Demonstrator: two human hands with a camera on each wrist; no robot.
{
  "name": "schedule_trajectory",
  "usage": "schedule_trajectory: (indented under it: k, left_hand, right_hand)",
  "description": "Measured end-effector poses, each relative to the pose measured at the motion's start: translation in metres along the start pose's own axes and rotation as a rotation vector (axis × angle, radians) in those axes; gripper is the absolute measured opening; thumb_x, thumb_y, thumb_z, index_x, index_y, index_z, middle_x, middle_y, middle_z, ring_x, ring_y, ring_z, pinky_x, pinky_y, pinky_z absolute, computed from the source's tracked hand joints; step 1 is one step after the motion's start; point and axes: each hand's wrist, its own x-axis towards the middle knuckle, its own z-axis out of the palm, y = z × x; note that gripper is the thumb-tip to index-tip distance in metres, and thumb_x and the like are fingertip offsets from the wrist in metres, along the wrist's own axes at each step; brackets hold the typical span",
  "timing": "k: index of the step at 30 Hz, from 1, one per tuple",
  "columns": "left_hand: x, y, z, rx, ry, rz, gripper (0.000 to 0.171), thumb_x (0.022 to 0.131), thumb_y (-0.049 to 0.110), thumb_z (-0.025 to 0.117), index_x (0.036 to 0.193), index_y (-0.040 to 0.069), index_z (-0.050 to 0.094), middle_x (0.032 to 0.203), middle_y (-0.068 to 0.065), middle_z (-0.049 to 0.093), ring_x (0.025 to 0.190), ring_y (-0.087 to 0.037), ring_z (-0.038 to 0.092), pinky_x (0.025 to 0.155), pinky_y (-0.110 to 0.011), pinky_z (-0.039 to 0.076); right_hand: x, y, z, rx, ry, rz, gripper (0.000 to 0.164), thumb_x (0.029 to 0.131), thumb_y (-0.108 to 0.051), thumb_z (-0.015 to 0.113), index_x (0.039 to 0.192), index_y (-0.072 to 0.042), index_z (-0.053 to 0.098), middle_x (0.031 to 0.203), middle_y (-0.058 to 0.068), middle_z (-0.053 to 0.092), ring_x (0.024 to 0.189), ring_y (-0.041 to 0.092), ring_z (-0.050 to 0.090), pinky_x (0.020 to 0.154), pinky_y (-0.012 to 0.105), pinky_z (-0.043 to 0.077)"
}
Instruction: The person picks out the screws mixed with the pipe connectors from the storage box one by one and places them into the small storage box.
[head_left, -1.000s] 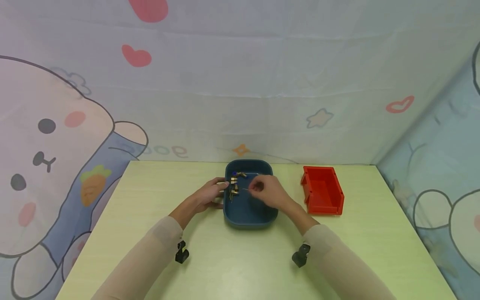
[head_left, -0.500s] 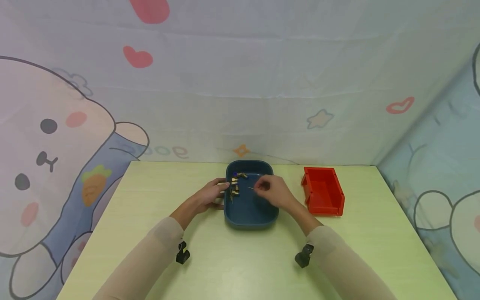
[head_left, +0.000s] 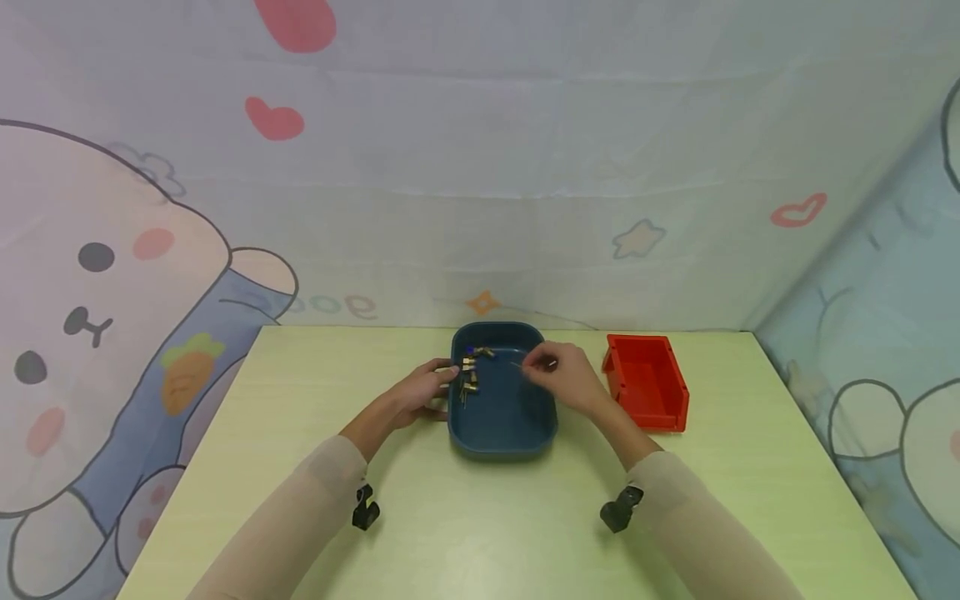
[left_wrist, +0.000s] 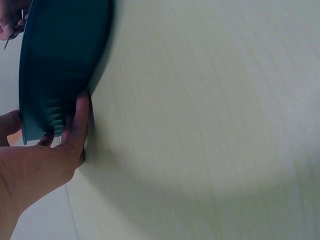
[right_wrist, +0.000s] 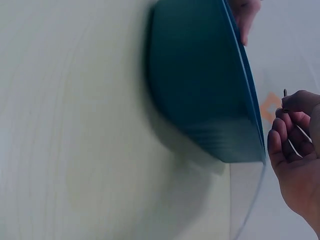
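Observation:
A dark blue plastic bin (head_left: 502, 429) sits mid-table with several small brass fittings (head_left: 468, 364) along its left inner side, some with blue ends. My left hand (head_left: 420, 393) grips the bin's left side; in the left wrist view its thumb is at the rim and the fingers lie along the outer wall (left_wrist: 60, 65). Above the bin's right part, my right hand (head_left: 564, 375) pinches a thin metal pin (right_wrist: 285, 93) between thumb and fingertips. The pin's slim end points left in the head view; the rest is hidden by the fingers.
To the right of the blue bin stands a red open-front bin (head_left: 648, 422). The pale wooden table (head_left: 480, 533) ends at a printed cloth backdrop (head_left: 480, 208) close behind both bins. Each sleeve carries a small black camera mount (head_left: 365, 508).
My right hand has moved right and slightly away from the body, carrying the metal pin from over the bin's middle toward its right side. The left hand stays on the bin.

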Motion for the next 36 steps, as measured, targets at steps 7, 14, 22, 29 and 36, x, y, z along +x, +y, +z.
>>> schedule_trajectory:
  k: [7, 14, 22, 29, 36]
  left_hand:
    - [0.001, -0.002, 0.0, -0.008, 0.001, -0.001, 0.06, 0.114, 0.034, 0.051, 0.166, 0.013, 0.03, 0.153, -0.021, 0.053, 0.146, -0.04, 0.047, 0.089, -0.045, 0.062]
    - [0.001, -0.002, 0.0, -0.013, -0.001, -0.003, 0.06, 0.114, 0.033, 0.051, 0.166, 0.013, 0.03, 0.151, -0.021, 0.054, 0.144, -0.04, 0.049, 0.088, -0.045, 0.062]
    - [0.0, 0.0, 0.0, -0.019, -0.005, -0.002, 0.059, 0.114, 0.033, 0.051, 0.166, 0.013, 0.029, 0.154, -0.022, 0.052, 0.146, -0.04, 0.047, 0.09, -0.046, 0.062]
    - [0.0, 0.0, 0.001, -0.016, -0.011, 0.001, 0.06, 0.114, 0.033, 0.051, 0.166, 0.013, 0.029, 0.156, -0.022, 0.049, 0.147, -0.04, 0.046, 0.09, -0.047, 0.062]
    - [0.0, -0.001, 0.001, -0.015, -0.002, 0.0, 0.059, 0.114, 0.034, 0.051, 0.165, 0.013, 0.031, 0.154, -0.021, 0.052, 0.146, -0.039, 0.047, 0.089, -0.046, 0.062]
  right_hand:
    - [-0.005, 0.002, -0.021, 0.001, 0.029, 0.026, 0.004, 0.097, -0.007, 0.077, 0.101, -0.006, 0.077, 0.095, 0.005, 0.073, 0.086, 0.022, 0.067, 0.082, 0.03, 0.059]
    - [-0.011, 0.009, -0.043, -0.023, 0.049, 0.057, 0.004, 0.098, -0.01, 0.077, 0.101, -0.007, 0.078, 0.095, 0.004, 0.074, 0.087, 0.022, 0.066, 0.082, 0.03, 0.058]
    - [-0.017, 0.012, -0.061, -0.026, 0.056, 0.09, 0.007, 0.099, -0.012, 0.076, 0.105, -0.008, 0.077, 0.097, 0.006, 0.073, 0.09, 0.025, 0.066, 0.082, 0.03, 0.058]
    - [-0.018, 0.016, -0.069, -0.012, 0.057, 0.09, 0.009, 0.1, -0.012, 0.075, 0.106, -0.006, 0.076, 0.098, 0.007, 0.074, 0.091, 0.026, 0.066, 0.08, 0.027, 0.057]
    - [-0.019, 0.018, -0.075, -0.013, 0.067, 0.122, 0.01, 0.101, -0.012, 0.074, 0.108, -0.005, 0.075, 0.1, 0.01, 0.072, 0.092, 0.028, 0.064, 0.078, 0.026, 0.056]
